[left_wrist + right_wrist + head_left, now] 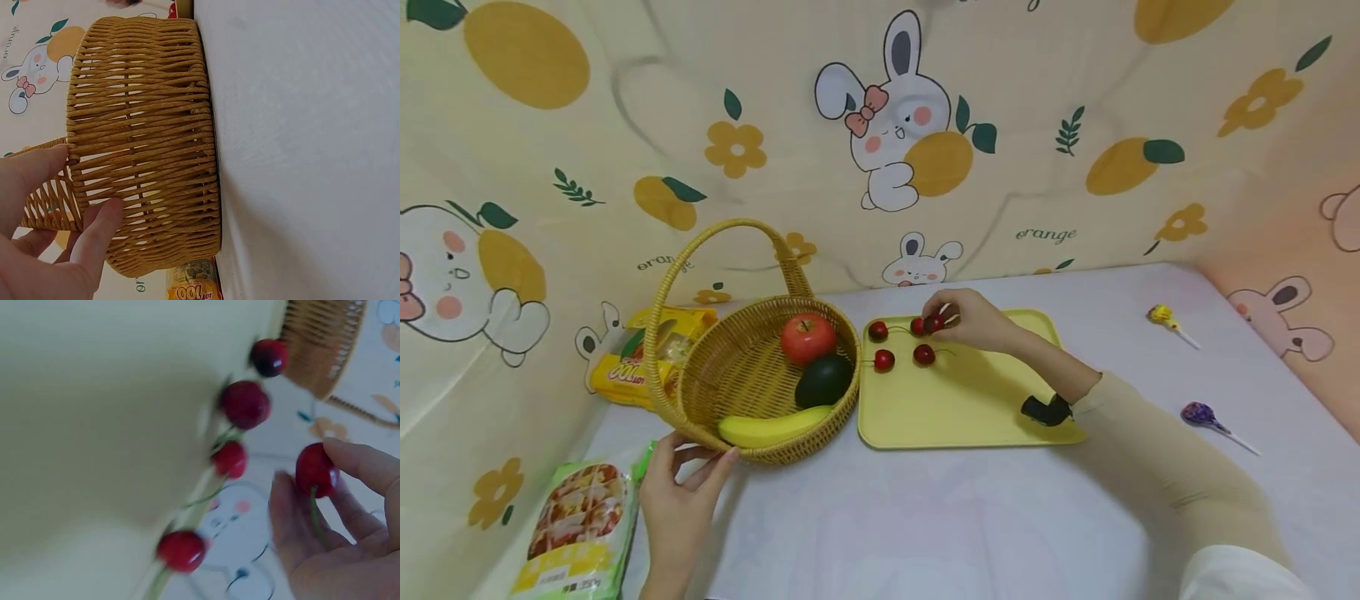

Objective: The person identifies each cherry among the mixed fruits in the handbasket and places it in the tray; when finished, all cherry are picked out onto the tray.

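A cherry [315, 470] with a green stem is pinched between the thumb and fingers of my right hand [972, 321], above the far side of a yellow tray [940, 417]. Several more cherries [924, 355] lie at the tray's left end, close under that hand. On the left stands a woven basket [147, 131] with a tall handle. My left hand [683, 496] grips its near-left rim by the handle's foot, thumb against the outer weave. Inside the basket are a red apple [808, 338], a dark green avocado [824, 382] and a yellow banana [771, 428].
Behind the basket's left side sits a yellow snack packet [625, 379]. A green-edged food bag [580, 525] lies left of my left hand. Two lollipops, one yellow [1163, 316] and one purple [1199, 413], rest at the right. A patterned cloth [1030, 200] rises behind the table.
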Action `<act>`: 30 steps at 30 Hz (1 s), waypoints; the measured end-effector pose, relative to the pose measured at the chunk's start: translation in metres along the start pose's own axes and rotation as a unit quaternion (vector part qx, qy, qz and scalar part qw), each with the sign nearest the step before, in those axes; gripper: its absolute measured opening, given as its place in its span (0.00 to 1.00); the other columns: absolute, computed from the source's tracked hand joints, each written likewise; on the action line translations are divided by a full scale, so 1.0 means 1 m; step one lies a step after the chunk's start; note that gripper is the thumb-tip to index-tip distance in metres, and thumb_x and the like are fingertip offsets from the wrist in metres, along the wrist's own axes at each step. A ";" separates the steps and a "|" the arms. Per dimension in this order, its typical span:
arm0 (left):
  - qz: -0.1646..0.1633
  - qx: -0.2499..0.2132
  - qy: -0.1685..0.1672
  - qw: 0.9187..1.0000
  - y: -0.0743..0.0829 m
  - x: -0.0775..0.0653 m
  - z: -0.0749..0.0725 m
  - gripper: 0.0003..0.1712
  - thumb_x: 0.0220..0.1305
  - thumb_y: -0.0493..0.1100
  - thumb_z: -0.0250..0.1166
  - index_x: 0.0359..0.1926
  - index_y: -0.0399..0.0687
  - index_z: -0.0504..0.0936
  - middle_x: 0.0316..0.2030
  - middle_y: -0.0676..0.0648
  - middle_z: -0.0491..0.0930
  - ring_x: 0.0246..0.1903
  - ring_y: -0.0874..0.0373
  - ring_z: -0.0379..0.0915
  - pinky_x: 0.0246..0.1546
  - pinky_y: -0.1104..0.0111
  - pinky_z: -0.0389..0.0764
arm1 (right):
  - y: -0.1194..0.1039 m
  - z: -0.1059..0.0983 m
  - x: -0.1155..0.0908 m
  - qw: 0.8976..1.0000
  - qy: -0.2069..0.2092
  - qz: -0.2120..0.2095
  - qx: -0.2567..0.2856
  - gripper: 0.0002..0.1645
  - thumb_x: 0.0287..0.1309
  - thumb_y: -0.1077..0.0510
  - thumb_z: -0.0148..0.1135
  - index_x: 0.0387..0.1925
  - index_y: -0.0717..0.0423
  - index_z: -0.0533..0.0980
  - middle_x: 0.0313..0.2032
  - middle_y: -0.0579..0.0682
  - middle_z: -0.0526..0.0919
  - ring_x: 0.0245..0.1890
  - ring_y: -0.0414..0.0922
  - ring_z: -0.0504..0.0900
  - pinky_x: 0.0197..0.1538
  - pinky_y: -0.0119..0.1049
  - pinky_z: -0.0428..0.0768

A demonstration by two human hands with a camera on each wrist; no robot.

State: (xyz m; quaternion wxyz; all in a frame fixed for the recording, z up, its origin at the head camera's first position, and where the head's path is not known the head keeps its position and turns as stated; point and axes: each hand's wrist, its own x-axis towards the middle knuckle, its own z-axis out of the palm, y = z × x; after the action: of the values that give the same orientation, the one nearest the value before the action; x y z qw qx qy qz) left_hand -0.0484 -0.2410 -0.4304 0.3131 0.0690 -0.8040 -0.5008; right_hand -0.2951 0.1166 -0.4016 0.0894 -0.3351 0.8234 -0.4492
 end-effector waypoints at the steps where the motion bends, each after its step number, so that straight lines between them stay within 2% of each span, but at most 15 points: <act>1: -0.002 -0.001 -0.001 1.000 0.000 0.000 0.000 0.26 0.50 0.22 0.74 0.51 0.28 0.75 0.45 0.43 0.75 0.40 0.62 0.78 0.38 0.78 0.86 | 0.005 -0.002 -0.004 1.000 0.000 0.006 -0.012 0.17 0.52 0.72 0.71 0.45 0.69 0.79 0.41 0.59 0.82 0.38 0.52 0.83 0.44 0.38 0.88; 4: -0.008 -0.004 -0.003 1.000 0.000 -0.001 0.001 0.26 0.50 0.22 0.74 0.51 0.28 0.75 0.45 0.44 0.75 0.40 0.62 0.78 0.38 0.77 0.87 | 0.016 -0.009 -0.016 0.999 -0.007 0.023 -0.039 0.18 0.52 0.71 0.71 0.47 0.72 0.79 0.40 0.60 0.84 0.37 0.52 0.83 0.43 0.39 0.87; 10: -0.016 0.000 0.001 1.000 0.001 -0.002 0.003 0.27 0.50 0.22 0.74 0.51 0.28 0.75 0.46 0.41 0.75 0.39 0.63 0.78 0.37 0.78 0.87 | 0.029 -0.013 -0.029 0.997 -0.037 0.043 -0.047 0.16 0.53 0.74 0.69 0.45 0.74 0.79 0.40 0.62 0.85 0.40 0.54 0.84 0.46 0.44 0.88; 19: -0.012 0.008 0.002 1.000 0.001 -0.001 0.003 0.27 0.50 0.23 0.74 0.52 0.29 0.76 0.45 0.43 0.75 0.39 0.63 0.78 0.37 0.78 0.86 | 0.033 -0.014 -0.035 0.994 -0.041 0.060 -0.086 0.15 0.51 0.73 0.71 0.43 0.70 0.81 0.37 0.58 0.85 0.36 0.50 0.83 0.41 0.38 0.87; 25: -0.008 0.012 0.004 1.000 0.003 0.000 0.002 0.26 0.50 0.23 0.74 0.51 0.29 0.76 0.44 0.45 0.76 0.39 0.64 0.77 0.37 0.80 0.86 | 0.032 -0.017 -0.037 0.992 -0.048 0.063 -0.094 0.14 0.51 0.74 0.70 0.42 0.71 0.81 0.36 0.59 0.85 0.35 0.50 0.83 0.39 0.37 0.87; 30: -0.008 0.013 0.002 1.000 0.003 0.000 0.002 0.26 0.50 0.22 0.74 0.51 0.29 0.75 0.44 0.43 0.76 0.39 0.64 0.77 0.37 0.79 0.86 | 0.034 -0.015 -0.037 0.992 -0.049 0.060 -0.099 0.15 0.49 0.74 0.72 0.41 0.70 0.80 0.35 0.57 0.85 0.34 0.48 0.82 0.38 0.35 0.86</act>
State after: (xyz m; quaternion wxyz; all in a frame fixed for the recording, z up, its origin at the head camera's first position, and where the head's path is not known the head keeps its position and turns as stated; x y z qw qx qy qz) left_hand -0.0484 -0.2380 -0.4284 0.3101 0.0807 -0.8089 -0.4929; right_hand -0.2901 0.1627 -0.4251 0.1228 -0.3134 0.8772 -0.3423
